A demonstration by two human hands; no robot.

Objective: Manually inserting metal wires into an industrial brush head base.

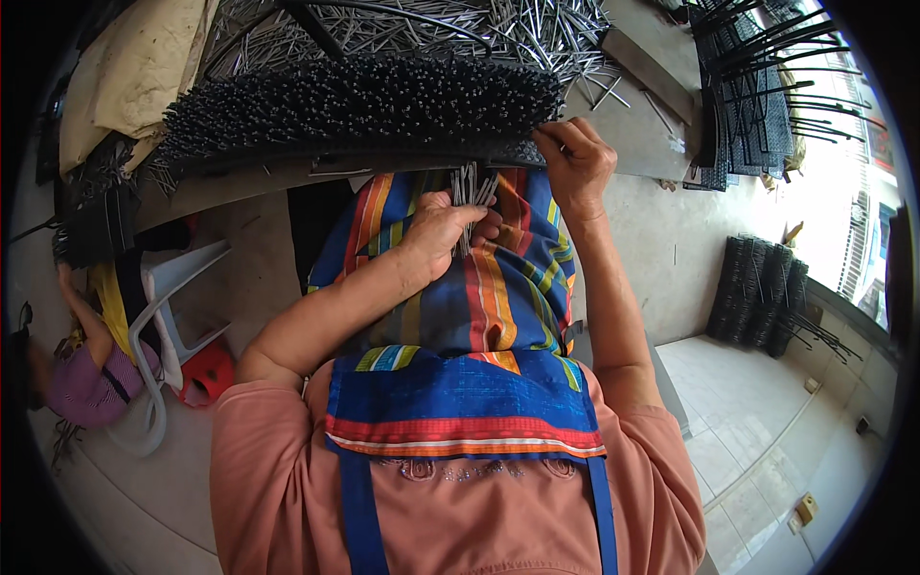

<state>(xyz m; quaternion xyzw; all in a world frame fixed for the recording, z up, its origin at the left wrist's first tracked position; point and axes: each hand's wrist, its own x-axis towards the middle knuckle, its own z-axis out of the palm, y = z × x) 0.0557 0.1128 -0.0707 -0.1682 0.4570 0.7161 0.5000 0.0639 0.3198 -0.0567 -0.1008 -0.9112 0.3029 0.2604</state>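
In my left hand [446, 228] is a bundle of thin grey metal rods [470, 187], held upright over my lap with the fingers wrapped round it. My right hand [578, 165] is raised at the right end of a long black block [364, 105] densely set with upright, light-tipped pins. Its thumb and forefinger are pinched together at the block's front corner; whatever lies between them is too small to make out. The block rests along the near edge of the worktable [637, 139].
Behind the block lies a large heap of loose metal rods [546, 38]. A flat bar [652, 72] lies at the heap's right. Black pin-covered panels [757, 297] stand on the floor at right. At left, another person [96, 383] sits by a pale plastic chair [177, 278].
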